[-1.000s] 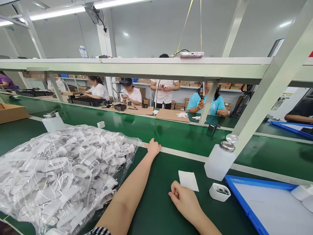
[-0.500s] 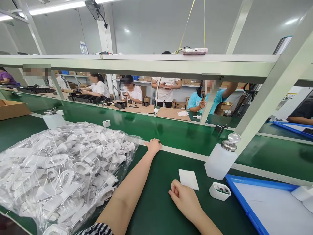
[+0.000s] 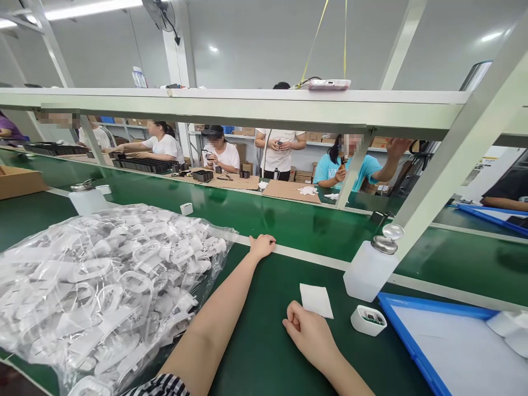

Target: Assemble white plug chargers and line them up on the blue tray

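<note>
My left hand lies flat with relaxed fingers on the pale strip along the far edge of the green bench. My left forearm runs beside a clear plastic bag stuffed with white moulded plastic parts. My right hand rests in a loose curl with nothing in it, just below and touching the corner of a white paper square. To its right sits a small white tub holding dark bits.
A glass-clear dispenser bottle with a metal top stands by a pale frame post. A blue-rimmed tray lies at lower right. Several co-workers work beyond the bench among black trays and cardboard sheets.
The view has tilted slightly, so the bench sits a little lower. Across the bench, a co-worker in a teal shirt has raised one arm higher to the right. My hands remain in place.
</note>
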`<state>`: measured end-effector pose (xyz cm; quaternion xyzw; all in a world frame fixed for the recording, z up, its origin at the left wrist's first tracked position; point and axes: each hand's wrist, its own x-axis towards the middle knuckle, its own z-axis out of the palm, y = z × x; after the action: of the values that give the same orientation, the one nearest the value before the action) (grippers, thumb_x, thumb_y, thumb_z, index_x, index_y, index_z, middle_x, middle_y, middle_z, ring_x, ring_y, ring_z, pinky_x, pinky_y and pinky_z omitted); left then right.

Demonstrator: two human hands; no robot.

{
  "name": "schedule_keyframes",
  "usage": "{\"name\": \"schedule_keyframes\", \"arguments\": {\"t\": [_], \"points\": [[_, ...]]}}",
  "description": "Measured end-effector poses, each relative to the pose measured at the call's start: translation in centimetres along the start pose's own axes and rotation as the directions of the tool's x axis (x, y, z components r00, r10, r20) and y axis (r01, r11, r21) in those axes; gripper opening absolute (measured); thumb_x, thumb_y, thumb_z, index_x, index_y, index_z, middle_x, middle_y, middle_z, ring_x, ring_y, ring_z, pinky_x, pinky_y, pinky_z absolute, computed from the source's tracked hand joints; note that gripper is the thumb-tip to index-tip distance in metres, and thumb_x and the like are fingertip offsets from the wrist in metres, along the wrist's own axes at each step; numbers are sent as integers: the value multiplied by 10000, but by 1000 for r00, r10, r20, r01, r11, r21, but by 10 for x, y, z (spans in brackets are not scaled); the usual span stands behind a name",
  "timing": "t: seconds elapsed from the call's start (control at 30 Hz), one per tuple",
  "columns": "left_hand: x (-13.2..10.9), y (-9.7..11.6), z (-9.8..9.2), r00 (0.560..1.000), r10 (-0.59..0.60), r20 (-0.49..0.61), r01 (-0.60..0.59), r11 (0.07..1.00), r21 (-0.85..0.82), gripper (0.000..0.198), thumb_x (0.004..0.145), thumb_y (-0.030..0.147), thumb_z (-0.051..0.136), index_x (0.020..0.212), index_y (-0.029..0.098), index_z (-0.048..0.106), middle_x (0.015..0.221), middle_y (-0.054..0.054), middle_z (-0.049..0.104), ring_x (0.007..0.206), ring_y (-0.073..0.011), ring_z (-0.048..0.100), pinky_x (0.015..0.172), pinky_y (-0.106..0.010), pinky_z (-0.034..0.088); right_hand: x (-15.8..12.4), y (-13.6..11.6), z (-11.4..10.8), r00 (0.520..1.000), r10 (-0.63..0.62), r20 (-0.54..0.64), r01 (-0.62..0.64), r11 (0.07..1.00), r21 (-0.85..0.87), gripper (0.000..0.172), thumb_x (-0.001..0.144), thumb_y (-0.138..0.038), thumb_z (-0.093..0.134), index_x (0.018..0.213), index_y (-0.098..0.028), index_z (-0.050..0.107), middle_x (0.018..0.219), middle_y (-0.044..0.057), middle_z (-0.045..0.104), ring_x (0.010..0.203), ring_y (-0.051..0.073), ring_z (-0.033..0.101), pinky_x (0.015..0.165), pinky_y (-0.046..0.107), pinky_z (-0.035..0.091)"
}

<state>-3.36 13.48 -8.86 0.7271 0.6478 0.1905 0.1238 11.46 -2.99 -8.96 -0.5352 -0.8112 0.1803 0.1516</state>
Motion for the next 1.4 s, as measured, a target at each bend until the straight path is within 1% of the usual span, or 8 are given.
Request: {"name": "schedule_keyframes", "arguments": {"t": [0.17,0.3,0.43,0.53,0.77,0.97,1.2,1.4], "points": [[0,1,1,1000,2,-4,-2,1000,13,247,689,261,329,827,286,532,1030,36,497,984,-198,373,856,-500,142,0,2,1,1000,-10,3,10,1000,13,123,681,-191,346,590,-207,264,453,-82,370,421,80,391,426,172,222],[0,2,1,993,-89,-83,93,995,42,380,670,298,356,1027,193,432,1133,-70,398,1059,-235,283,860,-437,194,0,2,1,1000,-7,3,7,1000,16,119,682,-197,346,593,-208,267,455,-81,373,419,80,389,423,174,218],[-2,5,1,912,-353,-210,375,924,76,478,662,353,356,1088,134,366,1205,-132,278,1119,-295,144,833,-496,174,0,1,1,1000,-4,3,4,1000,6,123,676,-193,352,589,-206,266,450,-80,372,420,81,390,423,176,216],[-3,6,0,851,-482,-208,507,857,88,525,653,395,354,1094,110,355,1204,-170,262,1124,-325,104,818,-536,136,0,0,0,1000,-1,10,1,1000,-3,128,672,-188,354,585,-205,262,448,-80,368,420,80,389,421,176,213],[-3,6,-1,876,-434,-211,452,891,46,571,660,357,355,1168,130,226,1100,-163,388,1071,-303,239,816,-537,135,-1,0,0,1000,-13,12,13,1000,1,123,678,-188,352,588,-204,269,455,-78,383,421,79,396,427,175,222],[-3,6,0,906,-351,-237,370,928,41,509,664,285,352,1142,132,271,1068,-148,412,1013,-269,314,824,-497,177,0,1,1,1000,-19,5,19,1000,2,127,676,-187,356,586,-204,268,453,-81,387,417,78,396,423,174,218],[-3,6,-3,818,-474,-326,507,862,21,500,636,277,388,1105,127,303,1172,-150,296,1126,-293,121,826,-496,170,0,1,0,1000,-15,3,15,1000,6,130,671,-181,365,583,-204,271,453,-82,389,422,79,403,423,172,216],[-1,0,-4,808,-510,-295,532,847,-7,469,622,312,409,1049,127,352,1176,-155,286,1120,-297,147,830,-469,184,-1,0,-1,1000,-17,1,17,1000,11,124,678,-178,359,586,-205,281,456,-79,400,423,80,405,424,175,221]]}}
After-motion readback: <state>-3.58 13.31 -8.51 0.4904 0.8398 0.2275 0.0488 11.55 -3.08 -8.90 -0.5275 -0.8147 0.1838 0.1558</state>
